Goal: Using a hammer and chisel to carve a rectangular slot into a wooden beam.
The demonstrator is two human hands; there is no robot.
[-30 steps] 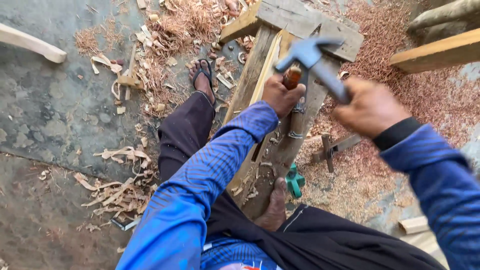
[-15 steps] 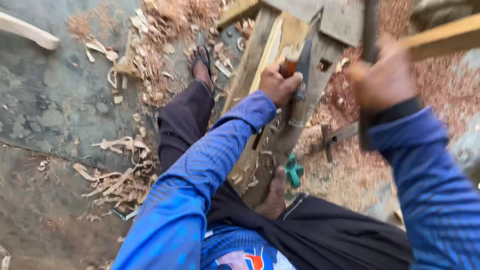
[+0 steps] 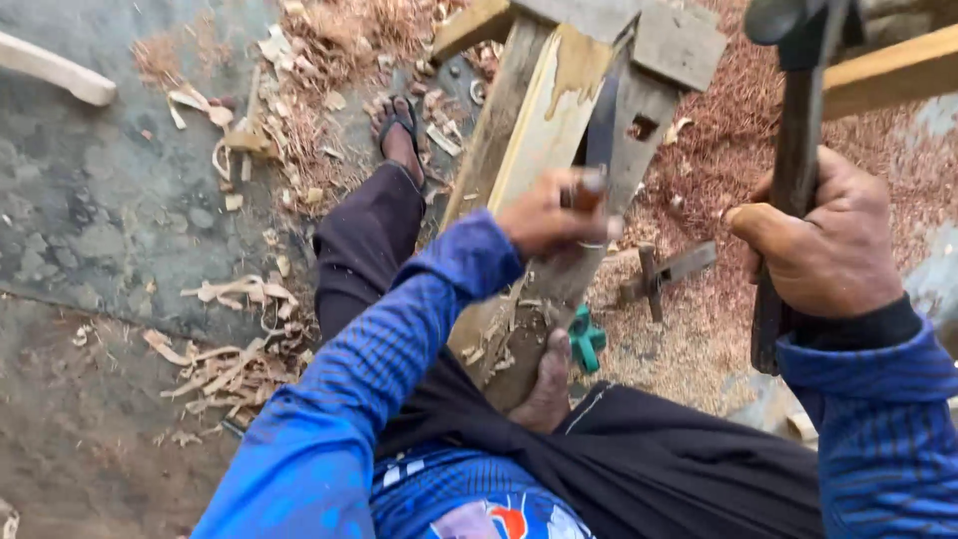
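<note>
My left hand (image 3: 549,215) grips a chisel (image 3: 599,140) by its wooden handle, the dark blade set against the wooden workpiece (image 3: 559,110) that leans away from me. My right hand (image 3: 823,245) holds a hammer (image 3: 793,150) by its dark handle, raised high at the upper right, its metal head near the frame's top edge. My right foot (image 3: 547,384) presses on the lower end of the workpiece. My left foot in a sandal (image 3: 399,135) rests on the ground beside the wood.
Wood shavings and chips (image 3: 230,359) litter the grey concrete floor, with sawdust (image 3: 718,170) on the right. A small wooden marking tool (image 3: 664,274) and a green object (image 3: 587,339) lie by the workpiece. Timber pieces sit at top left (image 3: 55,70) and top right (image 3: 888,75).
My right hand has swung the hammer up from over the chisel to a raised position on the right. My left hand keeps the chisel on the wood.
</note>
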